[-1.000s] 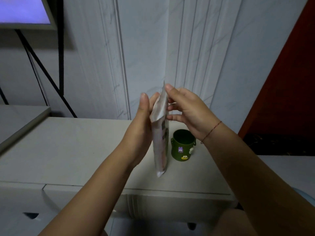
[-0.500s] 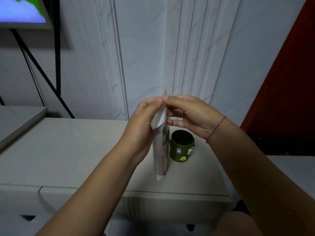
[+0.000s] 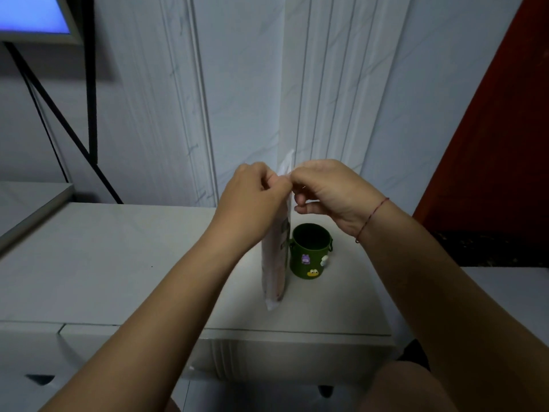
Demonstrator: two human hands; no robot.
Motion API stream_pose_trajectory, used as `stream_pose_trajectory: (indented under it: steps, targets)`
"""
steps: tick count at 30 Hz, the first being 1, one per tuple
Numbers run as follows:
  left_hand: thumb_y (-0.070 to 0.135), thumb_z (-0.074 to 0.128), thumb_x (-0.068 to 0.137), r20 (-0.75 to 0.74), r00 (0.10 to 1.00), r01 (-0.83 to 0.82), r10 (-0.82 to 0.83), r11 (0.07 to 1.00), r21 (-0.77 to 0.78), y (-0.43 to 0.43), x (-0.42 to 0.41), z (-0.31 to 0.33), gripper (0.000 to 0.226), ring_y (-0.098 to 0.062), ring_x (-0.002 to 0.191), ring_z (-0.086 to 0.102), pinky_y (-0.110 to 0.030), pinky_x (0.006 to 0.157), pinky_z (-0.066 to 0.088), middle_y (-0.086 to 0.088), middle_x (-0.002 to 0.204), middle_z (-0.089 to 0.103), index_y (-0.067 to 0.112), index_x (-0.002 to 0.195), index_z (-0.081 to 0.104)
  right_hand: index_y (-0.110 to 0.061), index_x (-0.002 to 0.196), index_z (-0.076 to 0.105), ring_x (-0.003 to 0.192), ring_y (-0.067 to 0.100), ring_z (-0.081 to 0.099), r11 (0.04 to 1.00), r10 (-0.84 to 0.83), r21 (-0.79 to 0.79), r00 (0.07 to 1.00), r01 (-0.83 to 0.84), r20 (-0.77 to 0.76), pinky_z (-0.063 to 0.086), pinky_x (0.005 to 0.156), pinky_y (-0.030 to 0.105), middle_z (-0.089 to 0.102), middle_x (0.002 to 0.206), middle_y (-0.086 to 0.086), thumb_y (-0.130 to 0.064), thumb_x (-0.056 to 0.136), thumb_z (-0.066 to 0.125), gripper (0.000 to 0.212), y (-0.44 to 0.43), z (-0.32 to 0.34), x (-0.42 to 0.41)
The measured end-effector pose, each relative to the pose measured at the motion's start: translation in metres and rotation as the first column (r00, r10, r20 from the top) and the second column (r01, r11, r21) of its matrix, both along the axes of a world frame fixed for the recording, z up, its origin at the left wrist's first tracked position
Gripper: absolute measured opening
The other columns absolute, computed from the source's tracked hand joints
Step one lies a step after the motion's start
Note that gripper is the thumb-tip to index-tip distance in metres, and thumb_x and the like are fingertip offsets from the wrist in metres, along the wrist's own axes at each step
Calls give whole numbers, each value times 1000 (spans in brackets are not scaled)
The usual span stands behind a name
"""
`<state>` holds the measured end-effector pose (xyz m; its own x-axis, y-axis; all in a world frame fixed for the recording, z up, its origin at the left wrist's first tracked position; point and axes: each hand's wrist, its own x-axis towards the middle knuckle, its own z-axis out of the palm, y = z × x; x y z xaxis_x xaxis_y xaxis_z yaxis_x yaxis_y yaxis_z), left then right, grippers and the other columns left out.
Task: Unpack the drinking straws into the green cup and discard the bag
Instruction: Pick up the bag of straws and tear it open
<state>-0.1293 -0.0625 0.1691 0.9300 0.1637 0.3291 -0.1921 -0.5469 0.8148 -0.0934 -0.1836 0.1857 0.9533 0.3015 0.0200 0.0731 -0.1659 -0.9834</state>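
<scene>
Head view: the left hand [image 3: 252,197] and the right hand [image 3: 326,191] meet in mid-air with knuckles up. Each pinches the top edge of the bag [image 3: 274,263] between thumb and curled fingers. The two pinch points lie just beside each other, and a narrow strip of the bag's top stands up between the hands.

The bag hangs upright from this grip and is seen nearly edge-on. Pale pink contents show through it; single straws cannot be made out. Whether its lower end touches the cabinet top [image 3: 118,263] cannot be told.

The green cup [image 3: 310,254] stands upright on the cabinet top below the right hand, mouth open upward, stickers on its wall. It is just right of the bag, and the bag's edge covers the cup's left side.

The left forearm [image 3: 178,292] and right forearm [image 3: 430,278] rise from the lower edge and converge at the bag. The right wrist carries a thin red string [image 3: 372,218].

Beyond the hands stands a white panelled wall [image 3: 237,84]. Far up and left of the left hand is a lit blue screen [image 3: 32,19] on a black stand [image 3: 89,99]. Right of the right hand is a dark red panel [image 3: 505,144].
</scene>
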Motion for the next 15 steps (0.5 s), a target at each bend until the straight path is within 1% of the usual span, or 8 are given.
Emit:
stream_pose_trajectory:
  steps: [2,3,5,7,9,11,13,15]
  targets:
    - [32,49,93,-35,999,38,-33,990,133,4,1,8,27,-12,60,45,-27,55,33,0,69,52,10,77,55,-9,75,55,51,10,41,1000,9,0,999,-9,50,45,55,21,43,58,3,-11,87,53,13,-1,-4,1]
    - [31,48,94,-45,998,62,-55,983,171,5,2,10,30,-13,59,44,-28,55,33,-2,67,52,6,78,55,-10,73,54,51,10,40,1000,14,4,998,-14,69,42,53,21,42,57,3,-12,89,52,16,-1,-5,1]
    - [28,48,94,-45,994,103,-96,978,182,7,4,12,32,-16,61,46,-28,58,36,-6,68,53,0,82,57,-12,70,51,49,9,37,999,22,46,996,-26,84,36,51,21,40,56,1,-10,90,49,20,-1,-9,1]
    - [22,49,93,-48,988,149,-146,986,74,6,7,10,27,-16,60,45,-30,59,37,-6,66,51,0,77,56,-13,65,47,47,8,34,991,15,129,997,-24,73,31,48,21,37,55,-1,-4,89,46,26,1,-13,3]
    - [13,49,91,-44,981,186,-191,977,-103,4,10,5,24,-12,56,42,-29,59,36,-2,60,47,8,67,51,-13,62,43,45,8,30,974,7,228,999,-18,49,27,45,20,35,53,-1,1,87,42,29,4,-17,4]
    - [7,47,89,-34,979,190,-203,954,-233,1,11,1,27,-8,50,38,-24,53,34,3,55,43,13,63,45,-13,61,42,43,8,29,954,-8,300,999,-2,33,26,41,18,34,51,-1,4,85,41,30,7,-20,5]
    - [5,46,89,-26,980,181,-198,937,-300,-1,12,-4,29,-4,44,33,-19,48,29,8,49,39,14,61,42,-13,60,42,42,7,29,950,-30,310,999,18,35,26,40,18,34,51,-1,3,84,40,29,7,-23,6]
    - [4,45,89,-18,981,172,-191,920,-353,-2,12,-6,29,-3,41,32,-19,47,30,13,43,38,13,61,41,-14,59,42,41,7,29,942,-46,333,999,36,23,27,40,18,35,48,-3,3,85,40,31,7,-24,5]
